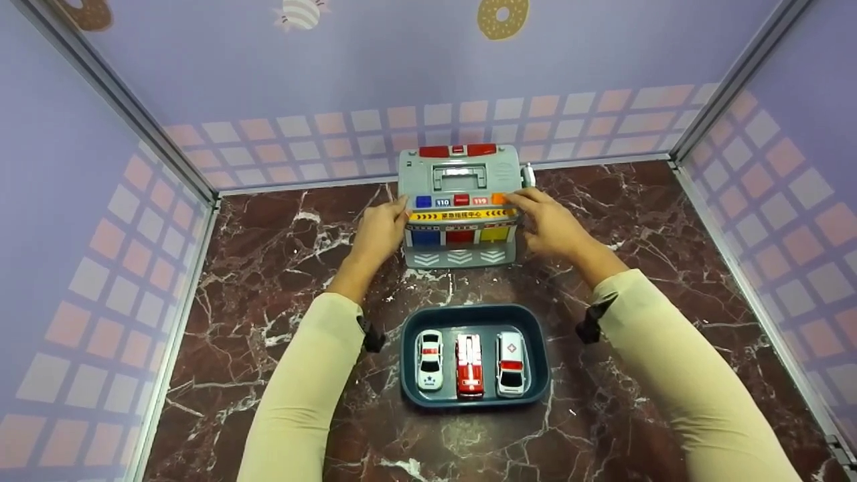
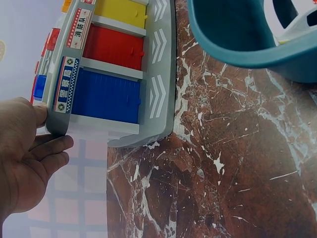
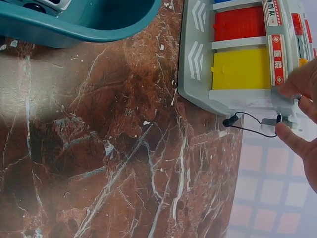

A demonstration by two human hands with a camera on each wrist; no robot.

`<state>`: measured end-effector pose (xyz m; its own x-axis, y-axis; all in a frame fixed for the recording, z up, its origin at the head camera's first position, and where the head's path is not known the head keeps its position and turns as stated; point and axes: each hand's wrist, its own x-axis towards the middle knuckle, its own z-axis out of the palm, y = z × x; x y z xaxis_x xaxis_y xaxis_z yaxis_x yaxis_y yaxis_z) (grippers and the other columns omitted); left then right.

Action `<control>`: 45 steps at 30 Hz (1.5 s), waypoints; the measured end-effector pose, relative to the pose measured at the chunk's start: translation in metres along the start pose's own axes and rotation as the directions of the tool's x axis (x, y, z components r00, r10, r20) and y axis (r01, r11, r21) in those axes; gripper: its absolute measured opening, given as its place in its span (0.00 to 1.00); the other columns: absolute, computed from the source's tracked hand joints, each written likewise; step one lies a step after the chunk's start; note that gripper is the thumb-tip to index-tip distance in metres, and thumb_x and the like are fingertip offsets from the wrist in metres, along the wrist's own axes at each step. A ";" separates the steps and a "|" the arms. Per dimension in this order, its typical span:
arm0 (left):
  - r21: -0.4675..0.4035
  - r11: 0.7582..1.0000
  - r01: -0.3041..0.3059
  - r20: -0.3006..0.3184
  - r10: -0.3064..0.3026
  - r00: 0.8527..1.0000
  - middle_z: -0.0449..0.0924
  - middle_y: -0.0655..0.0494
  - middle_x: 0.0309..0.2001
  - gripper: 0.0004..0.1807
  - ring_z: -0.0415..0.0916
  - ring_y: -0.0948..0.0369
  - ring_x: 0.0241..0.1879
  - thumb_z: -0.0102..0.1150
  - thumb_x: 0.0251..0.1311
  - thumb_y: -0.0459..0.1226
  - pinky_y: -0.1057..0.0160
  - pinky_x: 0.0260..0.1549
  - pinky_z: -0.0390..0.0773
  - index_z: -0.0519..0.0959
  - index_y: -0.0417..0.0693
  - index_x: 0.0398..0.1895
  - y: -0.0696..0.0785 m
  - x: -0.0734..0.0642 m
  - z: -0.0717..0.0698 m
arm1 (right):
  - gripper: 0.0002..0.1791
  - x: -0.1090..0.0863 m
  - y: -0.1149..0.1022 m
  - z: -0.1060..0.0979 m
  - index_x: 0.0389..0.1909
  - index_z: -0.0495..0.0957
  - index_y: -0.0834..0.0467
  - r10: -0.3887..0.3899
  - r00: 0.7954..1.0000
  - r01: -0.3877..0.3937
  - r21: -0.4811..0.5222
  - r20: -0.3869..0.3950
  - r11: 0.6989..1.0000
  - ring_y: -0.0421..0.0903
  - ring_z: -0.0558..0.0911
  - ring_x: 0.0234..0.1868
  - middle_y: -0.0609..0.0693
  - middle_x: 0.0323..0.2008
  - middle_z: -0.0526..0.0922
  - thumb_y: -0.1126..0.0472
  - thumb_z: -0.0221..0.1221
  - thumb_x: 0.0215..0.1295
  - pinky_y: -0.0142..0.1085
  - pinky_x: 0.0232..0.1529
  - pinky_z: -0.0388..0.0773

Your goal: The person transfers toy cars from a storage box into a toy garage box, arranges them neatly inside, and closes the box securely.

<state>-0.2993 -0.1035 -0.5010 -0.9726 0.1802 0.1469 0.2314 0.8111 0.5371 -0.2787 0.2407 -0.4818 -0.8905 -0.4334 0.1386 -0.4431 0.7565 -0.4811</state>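
A grey toy garage (image 1: 415,175) stands against the back wall, with blue (image 2: 106,96), red and yellow doors and a carrying handle folded into its roof. My left hand (image 1: 378,233) grips the left end of the roof edge; in the left wrist view the thumb lies on the corner, with other fingers bent below it. At the opposite end my right hand (image 1: 554,224) holds the roof corner, some fingers stretched out beside a thin black cord (image 3: 255,132). Part of the right hand is cut off in the right wrist view.
A dark teal tray (image 1: 475,310) stands in front of the garage. In it lie a toy police car (image 1: 430,361), a red fire truck (image 1: 469,375) and an ambulance (image 1: 511,365). Purple panels (image 1: 375,67) enclose the dark red marbled tabletop (image 1: 288,261) at the back and sides.
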 end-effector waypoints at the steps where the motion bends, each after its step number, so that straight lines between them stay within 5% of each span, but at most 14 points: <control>1: -0.002 1.000 -0.004 -0.001 0.004 1.000 0.81 0.46 0.73 0.22 0.78 0.44 0.74 0.55 0.85 0.44 0.45 0.76 0.76 0.79 0.46 0.74 0.000 0.000 0.000 | 0.47 0.000 0.000 0.000 0.81 0.71 0.61 -0.002 1.000 0.002 -0.005 0.001 1.000 0.62 0.78 0.63 0.60 0.74 0.75 0.77 0.58 0.53 0.57 0.63 0.79; 11: -0.008 1.000 -0.016 -0.003 0.016 1.000 0.81 0.47 0.72 0.21 0.79 0.44 0.74 0.57 0.85 0.43 0.46 0.76 0.76 0.81 0.45 0.73 0.000 -0.001 -0.002 | 0.47 -0.001 -0.005 0.003 0.81 0.70 0.64 0.010 1.000 -0.010 -0.009 0.028 1.000 0.62 0.74 0.72 0.59 0.75 0.74 0.80 0.51 0.53 0.56 0.66 0.77; 27: -0.015 1.000 -0.018 0.008 0.019 1.000 0.80 0.47 0.73 0.22 0.77 0.47 0.76 0.56 0.85 0.43 0.48 0.78 0.74 0.80 0.45 0.74 0.001 0.001 0.000 | 0.49 -0.008 -0.005 0.004 0.86 0.62 0.61 0.000 0.999 0.003 -0.061 0.052 0.998 0.63 0.75 0.73 0.61 0.79 0.70 0.78 0.55 0.59 0.58 0.69 0.79; 37: -0.011 1.000 -0.021 0.017 0.021 1.000 0.80 0.49 0.73 0.21 0.78 0.46 0.74 0.56 0.85 0.43 0.47 0.77 0.75 0.80 0.46 0.74 0.001 0.003 -0.001 | 0.42 -0.028 -0.008 0.003 0.87 0.62 0.57 -0.042 0.999 0.045 -0.128 0.026 0.991 0.68 0.69 0.82 0.62 0.84 0.66 0.52 0.65 0.78 0.72 0.78 0.69; 45: -0.005 1.000 -0.006 0.008 0.006 1.000 0.81 0.48 0.73 0.23 0.80 0.43 0.73 0.55 0.86 0.44 0.44 0.75 0.77 0.78 0.47 0.76 -0.002 0.001 -0.001 | 0.49 -0.047 -0.020 -0.002 0.86 0.67 0.46 -0.047 0.999 0.048 -0.223 0.008 0.974 0.66 0.69 0.80 0.58 0.83 0.68 0.27 0.65 0.70 0.78 0.74 0.66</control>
<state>-0.3009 -0.1060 -0.5009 -0.9713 0.1896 0.1433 0.2373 0.8073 0.5403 -0.2284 0.2470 -0.4769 -0.8677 -0.4725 0.1543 -0.4970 0.8249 -0.2692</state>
